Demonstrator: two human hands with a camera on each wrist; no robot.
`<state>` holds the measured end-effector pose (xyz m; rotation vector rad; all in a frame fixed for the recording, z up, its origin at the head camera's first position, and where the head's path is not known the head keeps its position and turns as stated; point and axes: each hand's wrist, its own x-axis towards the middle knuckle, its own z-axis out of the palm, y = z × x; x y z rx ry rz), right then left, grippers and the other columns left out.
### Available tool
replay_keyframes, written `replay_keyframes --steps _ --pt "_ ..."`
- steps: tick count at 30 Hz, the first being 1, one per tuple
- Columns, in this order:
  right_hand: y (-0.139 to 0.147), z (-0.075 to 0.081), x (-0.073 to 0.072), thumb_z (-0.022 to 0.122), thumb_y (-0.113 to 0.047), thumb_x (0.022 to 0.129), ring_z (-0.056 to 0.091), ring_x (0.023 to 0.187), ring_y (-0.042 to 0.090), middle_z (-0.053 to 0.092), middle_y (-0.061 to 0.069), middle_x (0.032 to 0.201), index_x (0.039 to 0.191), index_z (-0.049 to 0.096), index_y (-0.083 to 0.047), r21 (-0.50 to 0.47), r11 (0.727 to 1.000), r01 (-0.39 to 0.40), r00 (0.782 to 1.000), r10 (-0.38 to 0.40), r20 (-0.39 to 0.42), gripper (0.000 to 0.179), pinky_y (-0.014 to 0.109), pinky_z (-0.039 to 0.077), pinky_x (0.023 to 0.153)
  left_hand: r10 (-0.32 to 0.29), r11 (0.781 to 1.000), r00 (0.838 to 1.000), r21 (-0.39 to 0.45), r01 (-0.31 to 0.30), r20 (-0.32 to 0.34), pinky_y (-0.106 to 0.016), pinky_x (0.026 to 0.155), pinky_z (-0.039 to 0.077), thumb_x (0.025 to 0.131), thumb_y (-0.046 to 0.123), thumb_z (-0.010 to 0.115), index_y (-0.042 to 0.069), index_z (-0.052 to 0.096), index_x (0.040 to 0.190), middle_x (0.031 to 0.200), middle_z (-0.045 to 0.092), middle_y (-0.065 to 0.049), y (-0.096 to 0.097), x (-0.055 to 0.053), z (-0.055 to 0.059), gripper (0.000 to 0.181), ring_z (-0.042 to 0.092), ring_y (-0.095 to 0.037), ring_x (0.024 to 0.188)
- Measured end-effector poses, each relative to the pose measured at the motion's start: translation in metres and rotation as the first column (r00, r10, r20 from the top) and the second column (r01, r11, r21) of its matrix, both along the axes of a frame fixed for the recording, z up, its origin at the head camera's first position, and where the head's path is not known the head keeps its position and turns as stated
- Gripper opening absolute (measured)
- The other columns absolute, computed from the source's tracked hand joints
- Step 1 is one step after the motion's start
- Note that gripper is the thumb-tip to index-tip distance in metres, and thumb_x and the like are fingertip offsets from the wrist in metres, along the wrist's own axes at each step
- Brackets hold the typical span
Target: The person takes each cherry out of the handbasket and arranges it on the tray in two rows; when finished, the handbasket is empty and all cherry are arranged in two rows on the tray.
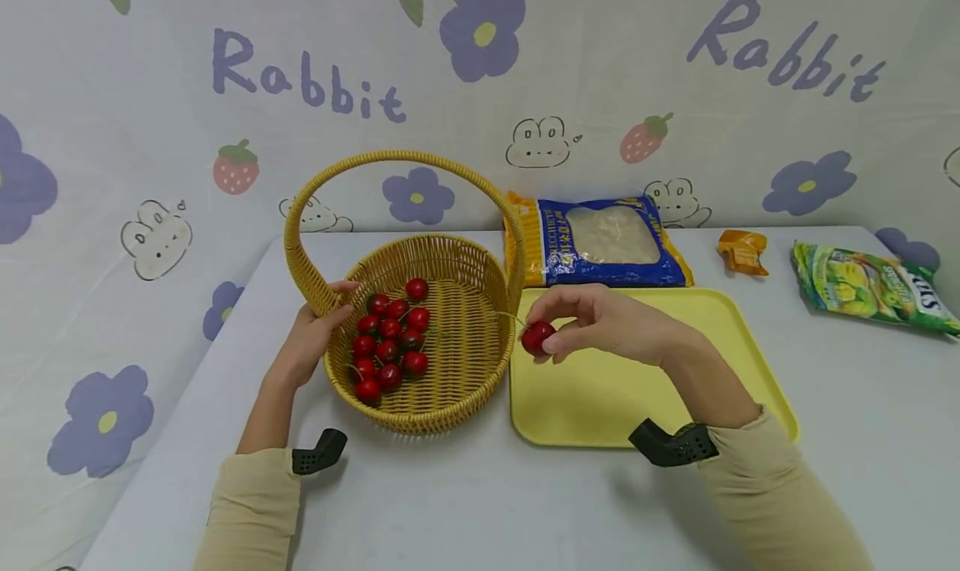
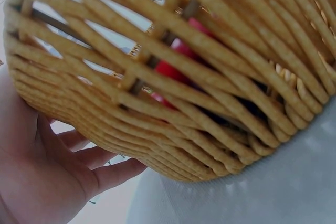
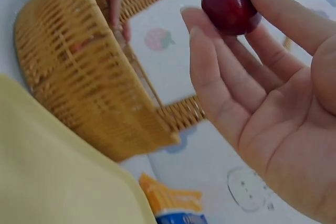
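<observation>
A dark red cherry (image 1: 537, 338) with a thin stem is pinched between the thumb and fingers of my right hand (image 1: 603, 325), just outside the right rim of a woven basket (image 1: 465, 338). The right wrist view shows this cherry (image 3: 231, 8) at the fingertips. My left hand (image 1: 311, 338) grips the basket's left rim by the foot of its tall arched handle (image 1: 405, 156). Seen from outside in the left wrist view, the left hand (image 2: 58, 166) lies against the wicker wall (image 2: 131, 114). Several red cherries (image 1: 389, 328) cluster on the left side inside the basket.
Right of the basket lies a yellow tray (image 1: 585, 413), partly under my right forearm. Behind it is a blue and yellow pasta bag (image 1: 611, 233). A small orange packet (image 1: 742, 252) and a green snack bag (image 1: 870, 288) lie farther right. A printed cloth (image 1: 480, 96) hangs behind.
</observation>
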<state>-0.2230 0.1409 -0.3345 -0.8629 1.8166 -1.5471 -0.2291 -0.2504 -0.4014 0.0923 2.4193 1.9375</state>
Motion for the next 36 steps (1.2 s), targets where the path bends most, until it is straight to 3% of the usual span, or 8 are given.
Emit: replay_keyframes --steps 4,9,12,16,19,25,36 --pt "0.018 -0.003 -0.003 0.067 -0.011 0.09 0.061 0.095 0.029 0.064 0.016 0.113 0.113 0.058 -0.001 0.04 0.995 0.091 0.996 -0.091 -0.012 0.027 0.036 0.05 0.082 -0.002 1.0 1.0 0.001 0.003 -0.009 -0.054 0.108 0.017 0.101 0.007 0.04 -0.002 0.037 0.14 0.148 0.03 -0.021 0.001 0.0 0.001 0.041 0.021 -0.032 0.139" --pt "0.032 -0.013 -0.009 0.065 -0.012 0.091 0.059 0.1 0.032 0.061 0.018 0.113 0.115 0.057 0.0 0.07 0.98 0.188 0.982 -0.188 -0.004 0.028 0.037 0.049 0.086 0.004 1.0 1.0 -0.004 -0.004 -0.016 -0.054 0.108 0.018 0.101 0.007 0.04 -0.002 0.038 0.139 0.148 0.03 -0.02 0.0 0.0 0.002 0.04 0.022 -0.032 0.138" --pt "0.036 -0.023 -0.016 0.064 -0.012 0.092 0.06 0.101 0.029 0.062 0.016 0.113 0.119 0.055 0.002 0.073 0.968 0.24 0.968 -0.245 0.056 0.032 0.034 0.049 0.086 0.005 1.0 1.0 -0.005 -0.005 -0.017 -0.054 0.108 0.018 0.1 0.007 0.04 -0.002 0.038 0.139 0.147 0.031 -0.021 0.0 0.0 0.001 0.04 0.023 -0.032 0.138" --pt "0.037 -0.038 -0.024 0.062 -0.01 0.093 0.062 0.099 0.023 0.063 0.014 0.114 0.127 0.049 0.007 0.073 0.947 0.314 0.933 -0.322 0.162 0.041 0.031 0.049 0.086 0.006 1.0 1.0 -0.002 -0.006 -0.015 -0.053 0.108 0.018 0.1 0.006 0.04 -0.002 0.039 0.139 0.147 0.031 -0.02 0.0 -0.001 -0.001 0.04 0.023 -0.032 0.138" --pt "0.036 -0.049 -0.03 0.061 -0.009 0.094 0.063 0.1 0.023 0.06 0.016 0.118 0.131 0.046 0.009 0.088 0.931 0.354 0.911 -0.365 0.193 0.044 0.031 0.049 0.087 0.005 1.0 1.0 0.002 -0.005 -0.013 -0.052 0.109 0.018 0.1 0.006 0.04 -0.002 0.039 0.139 0.147 0.032 -0.02 0.001 -0.002 -0.002 0.04 0.023 -0.031 0.138" --pt "0.025 -0.065 -0.038 0.061 -0.011 0.094 0.062 0.102 0.028 0.056 0.021 0.12 0.13 0.047 0.008 0.154 0.897 0.413 0.883 -0.436 0.171 0.043 0.031 0.049 0.086 0.008 1.0 1.0 0.006 -0.008 -0.006 -0.052 0.109 0.018 0.1 0.006 0.039 -0.002 0.039 0.139 0.147 0.032 -0.02 0.002 -0.002 -0.003 0.04 0.024 -0.032 0.137" --pt "0.0 -0.075 -0.043 0.063 -0.016 0.093 0.065 0.09 0.02 0.06 0.021 0.118 0.128 0.053 0.007 0.285 0.835 0.471 0.852 -0.514 0.097 0.042 0.029 0.052 0.08 0.015 1.0 1.0 0.008 -0.015 -0.009 -0.05 0.108 0.02 0.1 0.006 0.04 -0.002 0.039 0.139 0.146 0.034 -0.021 0.002 -0.001 -0.003 0.04 0.027 -0.032 0.136"
